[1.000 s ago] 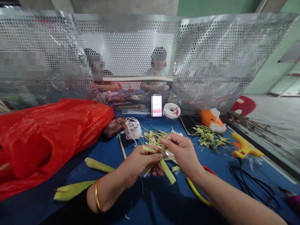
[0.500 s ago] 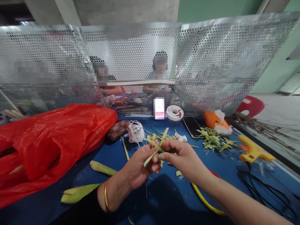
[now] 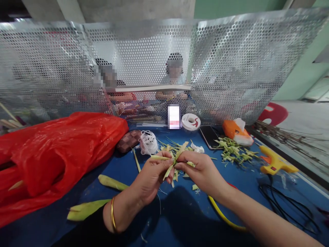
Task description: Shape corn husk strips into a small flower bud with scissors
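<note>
Between my two hands is a small bundle of pale green leaf strips point(image 3: 168, 171), their ends sticking out several ways. My left hand point(image 3: 153, 175) pinches the strips from the left, thumb on top. From the right, my right hand point(image 3: 196, 168) closes its thumb and fingers on the same strips where they cross. The fingertips hide the centre of the bundle. Behind the hands lies a scatter of cut leaf pieces point(image 3: 167, 148). Two thick green leaf stalks, an upper one point(image 3: 113, 182) and a lower one point(image 3: 86, 210), rest left of my left forearm.
A red plastic bag point(image 3: 64, 147) covers the left side. White string point(image 3: 149, 142), a brown checked pouch point(image 3: 128, 141), a ribbon spool point(image 3: 190, 121), a phone point(image 3: 210, 137), an orange tissue pack point(image 3: 238, 132) and a yellow glue gun point(image 3: 276, 163) lie around. A perforated metal screen point(image 3: 144, 58) stands behind; people sit beyond it.
My hands have shifted the strips slightly: one end now points left, and another slants up to the right. Both hands keep their grip. The whole view has tilted a little.
</note>
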A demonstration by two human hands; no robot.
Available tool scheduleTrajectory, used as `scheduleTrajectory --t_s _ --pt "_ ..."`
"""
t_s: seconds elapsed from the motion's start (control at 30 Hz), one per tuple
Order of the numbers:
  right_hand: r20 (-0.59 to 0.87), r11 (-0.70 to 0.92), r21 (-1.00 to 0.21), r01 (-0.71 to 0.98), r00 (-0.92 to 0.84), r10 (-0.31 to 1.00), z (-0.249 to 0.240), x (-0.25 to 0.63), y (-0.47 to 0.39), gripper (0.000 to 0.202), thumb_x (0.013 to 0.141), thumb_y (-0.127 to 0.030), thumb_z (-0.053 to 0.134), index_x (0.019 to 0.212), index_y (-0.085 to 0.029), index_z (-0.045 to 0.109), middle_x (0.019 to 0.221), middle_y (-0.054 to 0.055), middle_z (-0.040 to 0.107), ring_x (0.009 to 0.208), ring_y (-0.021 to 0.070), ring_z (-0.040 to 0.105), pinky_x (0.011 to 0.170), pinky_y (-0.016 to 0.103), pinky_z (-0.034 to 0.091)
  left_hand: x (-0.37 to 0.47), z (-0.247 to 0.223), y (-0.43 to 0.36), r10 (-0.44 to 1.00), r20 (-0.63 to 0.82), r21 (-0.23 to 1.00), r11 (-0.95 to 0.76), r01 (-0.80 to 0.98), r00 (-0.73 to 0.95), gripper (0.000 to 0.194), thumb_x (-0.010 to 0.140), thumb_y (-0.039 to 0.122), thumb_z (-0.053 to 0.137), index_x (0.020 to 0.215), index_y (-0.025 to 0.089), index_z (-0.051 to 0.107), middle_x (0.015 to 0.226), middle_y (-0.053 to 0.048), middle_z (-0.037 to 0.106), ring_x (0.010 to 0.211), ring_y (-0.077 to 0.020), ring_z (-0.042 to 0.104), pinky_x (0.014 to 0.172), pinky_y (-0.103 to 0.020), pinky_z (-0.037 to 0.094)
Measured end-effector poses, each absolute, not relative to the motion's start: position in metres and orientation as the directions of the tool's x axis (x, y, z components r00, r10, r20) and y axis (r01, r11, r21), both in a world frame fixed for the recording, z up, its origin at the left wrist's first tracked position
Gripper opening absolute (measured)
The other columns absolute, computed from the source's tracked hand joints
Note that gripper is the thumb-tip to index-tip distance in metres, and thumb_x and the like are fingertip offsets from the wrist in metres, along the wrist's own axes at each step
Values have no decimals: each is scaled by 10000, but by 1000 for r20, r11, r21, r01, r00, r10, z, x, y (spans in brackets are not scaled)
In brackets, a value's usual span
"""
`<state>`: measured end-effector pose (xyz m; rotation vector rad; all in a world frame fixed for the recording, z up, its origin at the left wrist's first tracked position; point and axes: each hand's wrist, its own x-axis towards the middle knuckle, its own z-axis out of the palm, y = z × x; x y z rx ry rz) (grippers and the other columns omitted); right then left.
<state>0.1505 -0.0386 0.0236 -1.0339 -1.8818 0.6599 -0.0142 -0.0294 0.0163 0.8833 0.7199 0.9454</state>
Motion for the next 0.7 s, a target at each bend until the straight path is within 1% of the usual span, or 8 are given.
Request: scheduleTrajectory --t_s 0.1,0.17,0.27,0.33,0.4,0.47,0.53,0.7 --pt "380 449 -825 344 -252 890 23 154 -31 139 836 -263 598 731 -201 663 777 17 656 757 166 595 722 297 448 -15 16 -26 898 -112 929 247 -277 425 243 750 303 727 911 173 600 537 29 622 443 -103 560 469 -196 436" --pt "337 384 -878 284 -202 920 23 156 -29 148 828 -309 607 753 -194 662 795 24 654 761 168 589 720 301 453 -15 18 -25 887 -110 952 223 -208 448 260 755 324 715 933 149 642 566 -4 653 460 -131 601 486 -225 468" --pt "250 268 -951 157 -128 960 24 156 -29 180 819 -338 615 725 -190 655 745 12 646 710 154 572 677 289 455 -15 19 -27 861 -155 959 248 -135 485 303 815 399 631 881 109 688 598 -60 682 464 -145 628 501 -239 485" --pt "195 204 -976 81 -104 975 23 154 -30 188 807 -337 627 694 -190 656 689 1 635 667 143 561 651 282 451 -15 19 -28 842 -175 955 271 -120 510 342 844 431 584 855 107 693 628 -77 694 461 -139 632 506 -237 490" --pt "166 170 -985 33 -98 981 21 152 -29 211 797 -327 633 638 -190 642 629 -9 613 626 136 545 626 277 443 -14 17 -29 833 -190 952 287 -112 520 310 826 416 614 873 118 683 642 -71 699 448 -130 625 493 -230 487" --pt "168 171 -985 18 -100 981 17 150 -29 226 790 -308 636 598 -190 629 611 -10 603 614 133 537 618 275 433 -13 16 -30 840 -212 950 296 -96 500 265 779 372 678 877 126 659 624 -55 695 442 -129 618 485 -230 491" --pt "176 180 -983 27 -104 979 12 150 -28 228 784 -290 635 581 -188 625 613 -7 600 609 132 528 609 274 417 -11 14 -31 853 -231 951 300 -76 469 231 744 330 710 831 131 630 565 -39 676 440 -130 608 492 -236 499" --pt "199 202 -977 73 -52 979 5 150 -29 255 763 -281 637 529 -193 592 590 -5 577 599 138 500 591 281 380 -10 13 -32 858 -226 960 277 -44 460 179 719 263 703 733 159 558 482 -11 650 429 -116 587 525 -238 494"
